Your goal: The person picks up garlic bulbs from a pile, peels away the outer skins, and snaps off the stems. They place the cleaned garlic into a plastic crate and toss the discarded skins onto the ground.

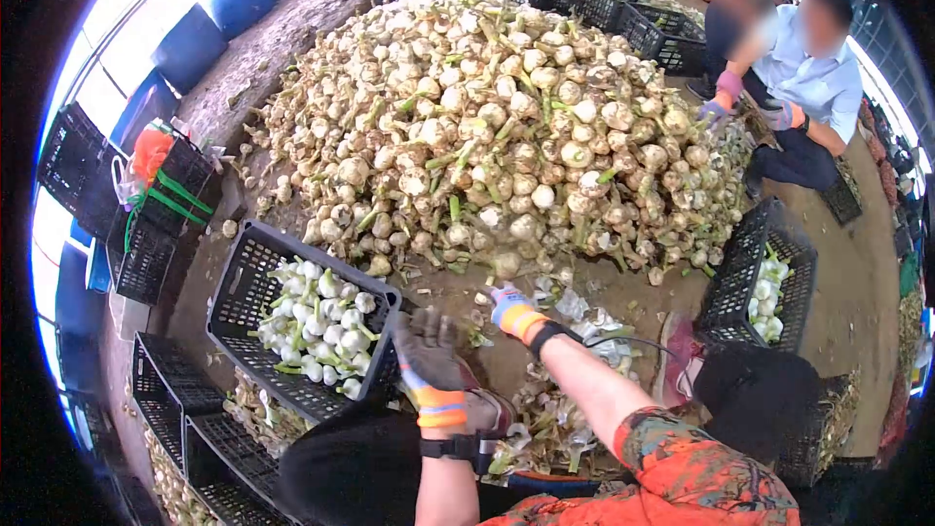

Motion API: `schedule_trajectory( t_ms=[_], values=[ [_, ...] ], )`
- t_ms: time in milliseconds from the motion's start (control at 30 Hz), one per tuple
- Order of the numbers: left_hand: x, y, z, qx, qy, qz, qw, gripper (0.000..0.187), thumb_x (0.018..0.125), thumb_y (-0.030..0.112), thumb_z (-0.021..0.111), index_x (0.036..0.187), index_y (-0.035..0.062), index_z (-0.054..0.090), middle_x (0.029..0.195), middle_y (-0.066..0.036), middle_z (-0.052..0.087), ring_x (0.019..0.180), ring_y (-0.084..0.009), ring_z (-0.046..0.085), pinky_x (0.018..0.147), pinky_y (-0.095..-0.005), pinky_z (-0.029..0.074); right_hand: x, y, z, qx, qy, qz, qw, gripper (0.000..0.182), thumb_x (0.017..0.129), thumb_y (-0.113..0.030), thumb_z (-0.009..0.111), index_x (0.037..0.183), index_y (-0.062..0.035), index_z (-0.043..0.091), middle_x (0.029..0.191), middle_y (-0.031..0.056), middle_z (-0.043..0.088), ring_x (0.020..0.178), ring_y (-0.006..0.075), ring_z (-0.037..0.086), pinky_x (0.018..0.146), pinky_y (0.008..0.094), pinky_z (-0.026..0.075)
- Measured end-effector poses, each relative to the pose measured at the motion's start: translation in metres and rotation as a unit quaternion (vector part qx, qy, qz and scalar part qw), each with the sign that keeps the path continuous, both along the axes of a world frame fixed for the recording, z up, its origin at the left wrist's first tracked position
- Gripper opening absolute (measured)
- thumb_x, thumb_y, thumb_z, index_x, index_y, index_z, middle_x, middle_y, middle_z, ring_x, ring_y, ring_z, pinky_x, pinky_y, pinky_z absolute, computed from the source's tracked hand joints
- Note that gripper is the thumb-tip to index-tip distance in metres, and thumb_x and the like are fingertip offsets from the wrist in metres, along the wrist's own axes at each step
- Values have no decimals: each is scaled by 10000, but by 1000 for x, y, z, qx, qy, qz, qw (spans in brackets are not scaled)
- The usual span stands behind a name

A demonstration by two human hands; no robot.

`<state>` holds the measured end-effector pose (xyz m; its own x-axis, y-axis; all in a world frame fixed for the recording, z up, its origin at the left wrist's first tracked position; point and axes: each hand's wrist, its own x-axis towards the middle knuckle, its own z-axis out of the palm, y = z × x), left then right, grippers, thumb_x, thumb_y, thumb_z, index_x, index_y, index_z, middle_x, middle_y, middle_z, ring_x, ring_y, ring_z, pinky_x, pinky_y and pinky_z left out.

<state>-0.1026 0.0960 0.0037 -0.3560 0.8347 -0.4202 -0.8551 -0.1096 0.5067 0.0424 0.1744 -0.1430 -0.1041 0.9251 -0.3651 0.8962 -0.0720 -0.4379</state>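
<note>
My left hand (429, 360), in a grey glove with an orange and yellow cuff, is open beside the right end of a black crate (390, 317). White trimmed garlic bulbs (326, 321) lie in that crate. In front of the large pile of untrimmed garlic (497, 136) is my right hand (511, 309), in a blue-grey glove, low over the floor near the pile's front edge. Its fingers are too small and blurred to tell whether they hold anything. Garlic skins and cut stems (555, 419) lie between my legs.
A second black crate (810, 273) with white bulbs stands tilted at the right. A co-worker (804, 68) in gloves sits at the right of the pile. Stacked crates (146, 258) stand at the left, more crates (584, 2) behind the pile.
</note>
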Motion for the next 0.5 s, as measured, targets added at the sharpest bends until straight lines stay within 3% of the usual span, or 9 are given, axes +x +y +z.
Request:
schedule_trajectory(
  t_ms=[67, 133, 167, 200, 267, 333, 400, 467, 500],
  values=[
    [7, 0, -27, -26, 43, -16, 999, 351, 828, 283, 598, 1120, 118, 495, 1005, -59, 550, 856, -200, 565, 736, -341, 481, -14, 5, -12, -8, -36, 13, 999, 401, 748, -122, 493, 1147, -90, 516, 1166, 223, 500, 1016, 368, 530, 859, 420, 435],
    [13, 1, -35, -108, 74, -12, 991, 363, 822, 256, 616, 1133, 122, 484, 975, -23, 551, 788, -157, 540, 734, -320, 463, -11, 7, -9, -31, 58, -35, 997, 419, 727, -134, 540, 1140, -67, 513, 1100, 219, 549, 998, 366, 539, 861, 407, 432],
    [17, -4, -43, -106, 191, -39, 975, 373, 822, 258, 617, 1139, 122, 475, 985, -21, 553, 786, -156, 542, 727, -320, 465, -14, 4, -12, -16, 143, -107, 984, 458, 693, -140, 590, 1137, -60, 511, 1037, 210, 584, 982, 372, 542, 853, 397, 433],
    [15, -3, -52, -144, 135, -82, 977, 413, 822, 254, 620, 1173, 122, 449, 1001, -28, 556, 789, -157, 554, 702, -311, 472, -8, -5, -14, -1, 233, -130, 964, 475, 673, -166, 618, 1117, -36, 511, 1045, 215, 575, 983, 378, 538, 837, 391, 438],
    [17, -5, -63, -186, 73, -125, 972, 453, 821, 251, 624, 1207, 123, 424, 1017, -36, 558, 792, -159, 565, 678, -302, 478, -6, -27, 9, 23, 518, -116, 847, 445, 647, -117, 651, 1060, -14, 521, 984, 176, 594, 930, 316, 568, 815, 349, 448],
    [29, -7, -56, -118, 15, -255, 960, 269, 859, 255, 574, 1091, 126, 530, 943, -70, 575, 810, -153, 561, 602, -246, 467, 2, -50, 32, 39, 563, -82, 822, 385, 645, 27, 630, 1012, -15, 518, 879, 69, 576, 855, 159, 540, 800, 283, 440],
    [40, -7, -34, -40, 81, -235, 968, 283, 875, 210, 549, 1128, 90, 505, 975, -76, 561, 802, -142, 552, 618, -249, 472, 19, -59, 78, 47, 584, -54, 809, 356, 679, 10, 632, 1016, -6, 517, 887, 65, 578, 860, 150, 558, 763, 275, 459],
    [48, -4, -22, 97, 164, -178, 965, 502, 781, -7, 612, 1231, 69, 403, 1053, -83, 553, 837, -162, 579, 695, -296, 508, 26, -62, 105, -4, 732, -249, 635, 316, 719, 10, 627, 1023, 0, 540, 941, 59, 581, 836, 136, 571, 723, 262, 478],
    [50, -3, -21, 107, 161, -182, 964, 502, 781, -7, 612, 1231, 69, 403, 1053, -83, 553, 837, -162, 579, 695, -296, 508, 37, -68, 133, 6, 671, -211, 711, 369, 798, -148, 613, 1129, -10, 523, 981, 50, 587, 841, 137, 568, 740, 253, 453]
  ],
)
